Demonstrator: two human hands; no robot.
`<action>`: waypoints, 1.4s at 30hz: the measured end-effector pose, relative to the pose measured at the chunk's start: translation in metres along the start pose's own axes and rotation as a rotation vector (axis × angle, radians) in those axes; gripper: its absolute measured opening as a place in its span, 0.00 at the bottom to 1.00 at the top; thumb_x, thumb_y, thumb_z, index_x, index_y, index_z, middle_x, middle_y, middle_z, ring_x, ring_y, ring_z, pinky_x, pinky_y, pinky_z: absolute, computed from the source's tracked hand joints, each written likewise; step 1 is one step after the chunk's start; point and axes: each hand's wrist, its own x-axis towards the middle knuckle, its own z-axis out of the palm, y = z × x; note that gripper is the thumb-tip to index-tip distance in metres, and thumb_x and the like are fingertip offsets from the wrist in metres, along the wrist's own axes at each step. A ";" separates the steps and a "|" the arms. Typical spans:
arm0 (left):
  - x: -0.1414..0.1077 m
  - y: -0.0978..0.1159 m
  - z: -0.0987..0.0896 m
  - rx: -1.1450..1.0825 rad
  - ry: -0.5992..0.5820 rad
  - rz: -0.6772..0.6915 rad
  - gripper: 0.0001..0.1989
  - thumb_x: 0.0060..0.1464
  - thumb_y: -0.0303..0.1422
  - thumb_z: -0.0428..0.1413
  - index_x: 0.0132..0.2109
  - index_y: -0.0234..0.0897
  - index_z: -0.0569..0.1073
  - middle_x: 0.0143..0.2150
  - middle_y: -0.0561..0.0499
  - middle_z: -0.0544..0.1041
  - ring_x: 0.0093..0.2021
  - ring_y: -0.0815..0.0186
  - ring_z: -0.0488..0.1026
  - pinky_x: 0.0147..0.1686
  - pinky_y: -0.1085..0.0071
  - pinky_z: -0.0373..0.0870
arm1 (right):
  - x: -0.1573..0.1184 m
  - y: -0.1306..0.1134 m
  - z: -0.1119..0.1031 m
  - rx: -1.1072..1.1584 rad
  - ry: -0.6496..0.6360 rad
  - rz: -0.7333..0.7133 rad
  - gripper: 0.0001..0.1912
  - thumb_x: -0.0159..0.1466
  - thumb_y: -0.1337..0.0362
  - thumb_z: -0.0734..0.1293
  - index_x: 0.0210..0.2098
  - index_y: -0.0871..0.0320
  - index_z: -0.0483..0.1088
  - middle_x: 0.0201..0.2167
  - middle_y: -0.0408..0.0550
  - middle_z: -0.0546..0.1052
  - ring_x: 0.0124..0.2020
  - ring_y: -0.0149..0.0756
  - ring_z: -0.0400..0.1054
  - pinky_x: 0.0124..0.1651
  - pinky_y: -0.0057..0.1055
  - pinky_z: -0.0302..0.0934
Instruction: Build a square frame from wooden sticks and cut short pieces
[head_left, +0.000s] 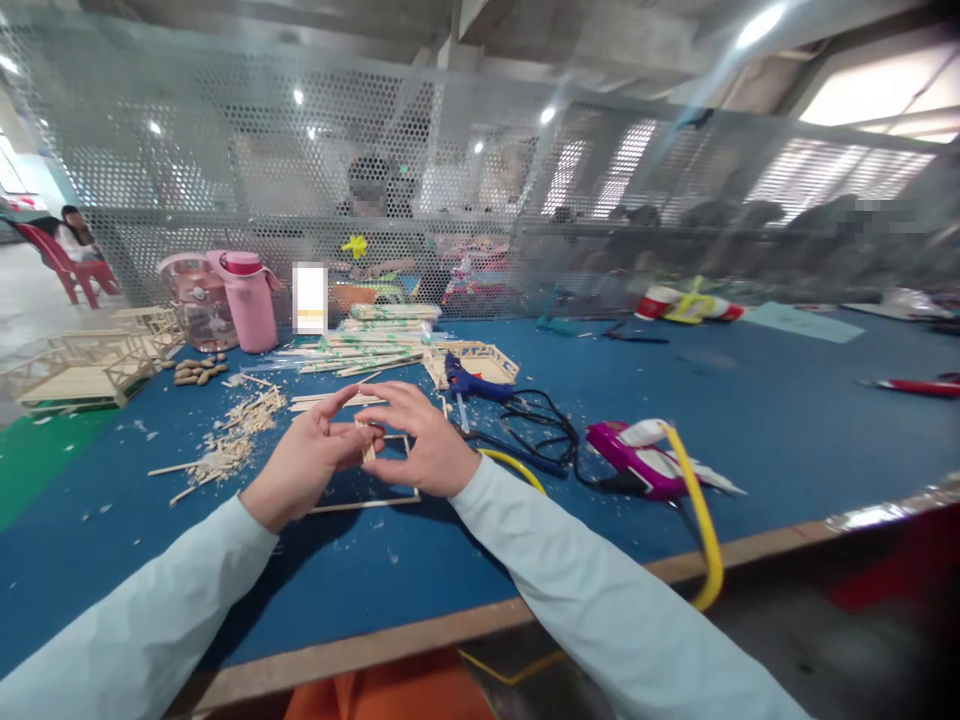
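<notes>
My left hand (311,455) and my right hand (420,440) meet over the blue table, fingertips close together. Between them both hands pinch a small bundle of short wooden sticks (368,452), partly hidden by the fingers. Under and behind the hands lies a rectangular frame of thin wooden sticks (375,505), its left part covered from view. A blue glue gun (476,380) lies just beyond my right hand, in front of a small wooden tray-like model (491,355). Left of my left hand is a scattered pile of short stick pieces (236,435).
Bundles of wrapped sticks (382,340), a pink bottle (251,305), a clear jug (199,310) and peanuts (199,370) stand or lie at the back left. To the right is a purple-and-white tool (645,465) with a yellow strap. A perforated metal screen (315,150) borders the table's far side.
</notes>
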 end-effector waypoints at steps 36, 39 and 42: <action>-0.008 0.009 0.011 0.079 0.188 0.225 0.41 0.41 0.36 0.63 0.61 0.34 0.57 0.28 0.50 0.79 0.29 0.67 0.74 0.30 0.71 0.70 | 0.000 -0.013 0.010 0.616 -0.209 0.570 0.21 0.57 0.50 0.62 0.26 0.64 0.72 0.22 0.45 0.72 0.25 0.29 0.62 0.31 0.27 0.58; -0.008 0.008 0.012 0.073 0.194 0.236 0.41 0.40 0.37 0.63 0.61 0.35 0.57 0.29 0.51 0.79 0.31 0.66 0.74 0.29 0.72 0.69 | 0.000 -0.012 0.013 0.715 -0.206 0.577 0.25 0.56 0.45 0.61 0.25 0.63 0.71 0.23 0.45 0.73 0.25 0.30 0.64 0.33 0.28 0.60; -0.008 0.006 0.012 0.070 0.202 0.254 0.40 0.41 0.37 0.62 0.61 0.36 0.57 0.28 0.53 0.78 0.29 0.68 0.74 0.27 0.74 0.69 | 0.001 -0.015 0.013 0.758 -0.180 0.571 0.27 0.56 0.43 0.60 0.23 0.62 0.70 0.22 0.45 0.73 0.25 0.30 0.64 0.33 0.29 0.60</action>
